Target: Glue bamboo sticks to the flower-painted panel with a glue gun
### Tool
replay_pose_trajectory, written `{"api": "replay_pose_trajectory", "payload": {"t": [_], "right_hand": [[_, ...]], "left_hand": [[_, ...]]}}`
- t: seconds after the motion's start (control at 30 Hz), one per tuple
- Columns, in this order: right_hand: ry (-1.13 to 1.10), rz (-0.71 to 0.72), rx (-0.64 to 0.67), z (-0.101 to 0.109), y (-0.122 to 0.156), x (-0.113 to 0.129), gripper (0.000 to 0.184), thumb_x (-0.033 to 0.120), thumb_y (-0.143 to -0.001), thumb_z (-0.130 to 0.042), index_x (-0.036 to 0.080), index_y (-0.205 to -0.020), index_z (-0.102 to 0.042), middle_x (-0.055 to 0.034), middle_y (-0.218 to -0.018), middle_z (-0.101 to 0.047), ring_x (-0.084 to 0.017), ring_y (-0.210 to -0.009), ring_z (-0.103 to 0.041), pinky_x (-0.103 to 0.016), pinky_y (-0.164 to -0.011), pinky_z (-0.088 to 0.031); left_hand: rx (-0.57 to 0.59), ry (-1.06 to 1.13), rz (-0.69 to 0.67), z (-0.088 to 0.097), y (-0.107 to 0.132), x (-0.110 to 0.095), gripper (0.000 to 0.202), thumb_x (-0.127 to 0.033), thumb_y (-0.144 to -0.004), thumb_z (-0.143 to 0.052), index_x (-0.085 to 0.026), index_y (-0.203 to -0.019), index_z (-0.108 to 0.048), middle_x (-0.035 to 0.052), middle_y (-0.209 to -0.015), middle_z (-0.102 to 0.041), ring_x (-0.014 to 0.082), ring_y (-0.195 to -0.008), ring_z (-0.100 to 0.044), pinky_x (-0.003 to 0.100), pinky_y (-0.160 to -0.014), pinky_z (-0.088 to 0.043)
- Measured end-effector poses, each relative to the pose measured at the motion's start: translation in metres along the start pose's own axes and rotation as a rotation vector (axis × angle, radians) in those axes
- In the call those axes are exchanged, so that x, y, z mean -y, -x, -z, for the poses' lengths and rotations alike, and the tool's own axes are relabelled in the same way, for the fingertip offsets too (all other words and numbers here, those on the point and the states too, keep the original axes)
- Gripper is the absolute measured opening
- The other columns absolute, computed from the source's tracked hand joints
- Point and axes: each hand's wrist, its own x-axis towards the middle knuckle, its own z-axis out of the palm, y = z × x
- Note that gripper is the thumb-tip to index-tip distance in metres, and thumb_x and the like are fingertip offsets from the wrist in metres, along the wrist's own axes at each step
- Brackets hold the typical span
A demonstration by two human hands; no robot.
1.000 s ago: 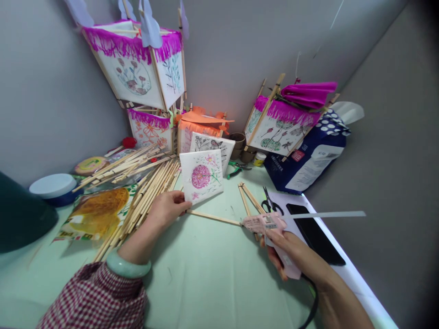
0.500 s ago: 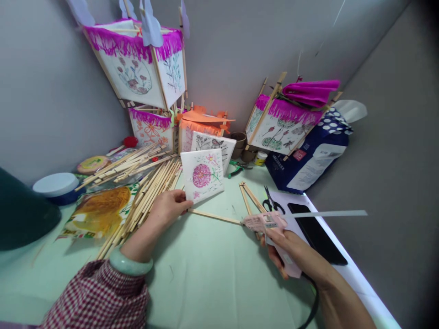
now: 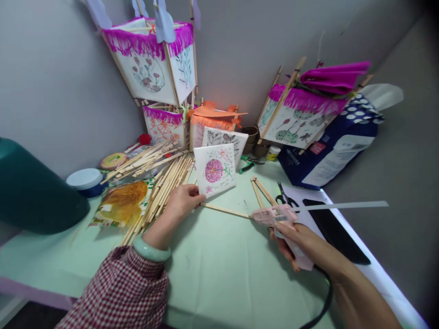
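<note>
My left hand point(image 3: 182, 201) pinches one end of a thin wooden stick point(image 3: 226, 210) just above the table. In my right hand point(image 3: 291, 240) is a pink hot glue gun point(image 3: 276, 215), a long white glue stick point(image 3: 346, 206) poking out of its back. The gun's nozzle meets the wooden stick's right end. Behind my left fingers stands a white panel with a pink flower drawing point(image 3: 215, 170), leaning on another drawn panel point(image 3: 240, 141). Some joined sticks point(image 3: 262, 192) lie just beyond the gun, partly hidden by it.
Bundled wooden sticks point(image 3: 169, 183) and a plastic packet point(image 3: 121, 201) lie left. Paper lanterns point(image 3: 147, 75) stand at the back. Black scissors point(image 3: 286, 198), a dark phone point(image 3: 338, 230) and a blue tissue pack point(image 3: 336, 155) are right. A dark green object point(image 3: 37, 192) fills the far left.
The view has swung left, so everything sits farther right in the picture. Both hands keep their hold, and the nozzle stays at the stick's end.
</note>
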Motion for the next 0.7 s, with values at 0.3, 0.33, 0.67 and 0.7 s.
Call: {"api": "replay_pose_trajectory", "payload": {"t": [0.3, 0.33, 0.67, 0.7], "right_hand": [[0.027, 0.023, 0.015, -0.007, -0.004, 0.01, 0.053, 0.071, -0.087, -0.047, 0.019, -0.083, -0.055, 0.0032, -0.051, -0.055, -0.008, -0.035, -0.049, -0.02, -0.038, -0.033], [0.031, 0.033, 0.017, -0.008, -0.004, 0.01, 0.052, 0.07, -0.088, -0.047, 0.019, -0.083, -0.054, 0.0032, -0.05, -0.055, -0.009, -0.035, -0.049, -0.021, -0.039, -0.034], [0.007, 0.03, 0.081, -0.024, -0.012, 0.018, 0.054, 0.072, -0.085, -0.049, 0.019, -0.081, -0.056, 0.0035, -0.048, -0.054, -0.009, -0.035, -0.049, -0.021, -0.038, -0.032], [-0.001, 0.028, 0.072, -0.024, -0.012, 0.019, 0.055, 0.073, -0.085, -0.049, 0.019, -0.082, -0.056, 0.0036, -0.048, -0.054, -0.009, -0.035, -0.049, -0.021, -0.038, -0.032]], "left_hand": [[-0.014, 0.013, -0.02, 0.0, -0.002, 0.003, 0.016, -0.035, -0.066, -0.068, -0.019, -0.066, -0.07, 0.0015, -0.061, -0.067, 0.0181, -0.061, -0.06, 0.026, -0.055, -0.043], [-0.017, 0.01, -0.02, 0.0, -0.002, 0.003, 0.016, -0.035, -0.066, -0.068, -0.019, -0.066, -0.07, 0.0014, -0.06, -0.066, 0.0181, -0.061, -0.06, 0.026, -0.055, -0.043], [0.004, -0.033, 0.004, 0.001, 0.0, -0.003, 0.017, -0.036, -0.068, -0.065, -0.019, -0.065, -0.068, 0.0032, -0.064, -0.068, 0.0188, -0.062, -0.06, 0.027, -0.057, -0.042], [0.008, -0.039, 0.006, 0.001, 0.0, -0.004, 0.018, -0.036, -0.067, -0.064, -0.019, -0.064, -0.067, 0.0033, -0.064, -0.068, 0.0188, -0.062, -0.06, 0.028, -0.057, -0.042]]}}
